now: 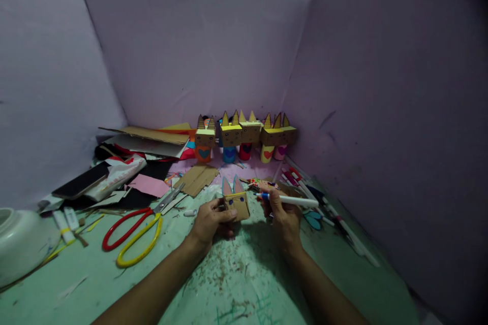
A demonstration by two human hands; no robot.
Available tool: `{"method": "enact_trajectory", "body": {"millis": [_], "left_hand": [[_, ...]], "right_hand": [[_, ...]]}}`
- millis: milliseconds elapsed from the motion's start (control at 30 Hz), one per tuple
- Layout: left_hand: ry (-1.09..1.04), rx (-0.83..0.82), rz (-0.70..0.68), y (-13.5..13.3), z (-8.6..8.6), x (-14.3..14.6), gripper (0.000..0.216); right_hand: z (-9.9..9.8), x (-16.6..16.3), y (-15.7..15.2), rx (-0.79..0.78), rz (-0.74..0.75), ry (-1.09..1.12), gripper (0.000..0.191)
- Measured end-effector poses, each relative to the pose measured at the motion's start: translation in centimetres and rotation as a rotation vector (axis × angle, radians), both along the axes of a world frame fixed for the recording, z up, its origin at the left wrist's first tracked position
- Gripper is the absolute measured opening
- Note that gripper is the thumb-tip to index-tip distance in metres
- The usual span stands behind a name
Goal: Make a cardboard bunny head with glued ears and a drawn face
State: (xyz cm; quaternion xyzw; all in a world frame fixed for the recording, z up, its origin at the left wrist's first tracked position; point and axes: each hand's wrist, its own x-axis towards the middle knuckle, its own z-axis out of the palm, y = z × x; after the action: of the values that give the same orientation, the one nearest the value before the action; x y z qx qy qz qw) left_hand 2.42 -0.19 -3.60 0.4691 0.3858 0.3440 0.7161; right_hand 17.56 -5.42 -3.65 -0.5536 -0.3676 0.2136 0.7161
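My left hand (pixel 213 218) is closed around the lower left of a small cardboard animal head (pixel 239 205). Two pink-and-blue pointed ears stand up from its top, and two dark blue eye spots mark its front. To the right, my right hand (pixel 282 218) grips a white marker (pixel 299 201) much like a pen. The marker's blue end points left toward the head, with a gap between them; whether the tip is bare I cannot tell. A small white cap-like piece (pixel 189 213) lies on the table left of my left hand.
Scissors (pixel 142 233) with red and yellow handles lie at left, near a white bowl (pixel 23 244). Several cardboard-headed figures (pixel 230 137) stand at the back. Cardboard and paper scraps (pixel 148 185) pile up at back left; markers (pixel 299 180) lie along the right wall (pixel 381 111).
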Motion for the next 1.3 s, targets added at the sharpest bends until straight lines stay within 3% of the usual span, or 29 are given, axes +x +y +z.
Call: {"method": "enact_trajectory", "body": {"millis": [267,733,1300], "left_hand": [[0.065,-0.041,-0.037,0.1,0.2,0.2,0.033],[0.06,-0.08,-0.037,0.4,-0.2,0.3,0.048],[0.075,-0.135,-0.039,0.5,0.0,0.4,0.051]], "right_hand": [[0.4,-0.5,-0.3,0.013,-0.015,-0.09,0.033],[-1.4,-0.4,0.2,-0.052,0.009,-0.223,0.027],[-1.2,-0.5,0.2,-0.062,-0.05,-0.368,0.023]]}}
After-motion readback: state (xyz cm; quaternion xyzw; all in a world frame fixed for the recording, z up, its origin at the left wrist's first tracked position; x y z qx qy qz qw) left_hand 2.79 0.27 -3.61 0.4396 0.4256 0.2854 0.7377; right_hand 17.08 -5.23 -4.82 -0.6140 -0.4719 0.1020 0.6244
